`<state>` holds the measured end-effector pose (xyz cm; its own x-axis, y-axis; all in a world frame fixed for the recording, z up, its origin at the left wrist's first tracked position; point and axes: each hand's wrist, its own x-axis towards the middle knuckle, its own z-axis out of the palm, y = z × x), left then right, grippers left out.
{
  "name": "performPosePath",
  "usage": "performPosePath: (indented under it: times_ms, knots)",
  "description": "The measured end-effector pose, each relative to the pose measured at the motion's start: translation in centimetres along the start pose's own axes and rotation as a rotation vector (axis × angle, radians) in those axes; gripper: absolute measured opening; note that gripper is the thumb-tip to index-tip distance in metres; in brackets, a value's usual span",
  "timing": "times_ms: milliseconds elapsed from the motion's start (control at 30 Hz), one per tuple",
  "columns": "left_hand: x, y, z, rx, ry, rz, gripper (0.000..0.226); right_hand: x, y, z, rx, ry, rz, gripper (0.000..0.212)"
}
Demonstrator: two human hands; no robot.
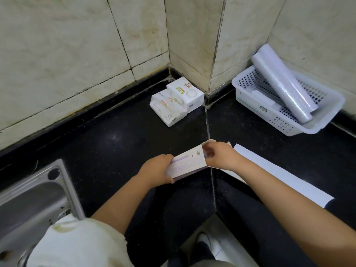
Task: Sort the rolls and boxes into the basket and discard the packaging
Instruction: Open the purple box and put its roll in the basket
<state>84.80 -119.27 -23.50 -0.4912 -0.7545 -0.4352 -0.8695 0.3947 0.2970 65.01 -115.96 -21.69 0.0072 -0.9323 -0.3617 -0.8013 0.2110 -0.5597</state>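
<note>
I hold a long white cardboard box (187, 163) above the black counter (115, 143). My left hand (157, 169) grips its near end. At the box's open far end, the fingers of my right hand (217, 157) reach inside past the raised flaps. What they touch inside is hidden. A white slotted basket (273, 110) stands at the back right against the wall. A clear plastic-wrap roll (279, 83) leans out of it, with other white items beneath. Another long white box (285, 174) lies on the counter under my right forearm.
A stack of white tissue packs (177, 100) sits in the tiled corner at the back. A steel sink (32, 197) occupies the lower left. Beige tiled walls close off the counter's far sides. My dark trousers and a shoe show below the counter edge.
</note>
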Motion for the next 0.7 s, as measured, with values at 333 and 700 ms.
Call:
performPosePath:
  times_ms: [333,700]
  knots:
    - [-0.6,1.9,0.9,0.202,0.035,0.041,0.065,-1.0,1.1,0.8,-0.081,-0.062,-0.028,0.020]
    - [0.5,-0.2,-0.9,0.416,-0.015,-0.070,0.055,-4.6,5.3,-1.2,0.177,0.136,0.094,0.020]
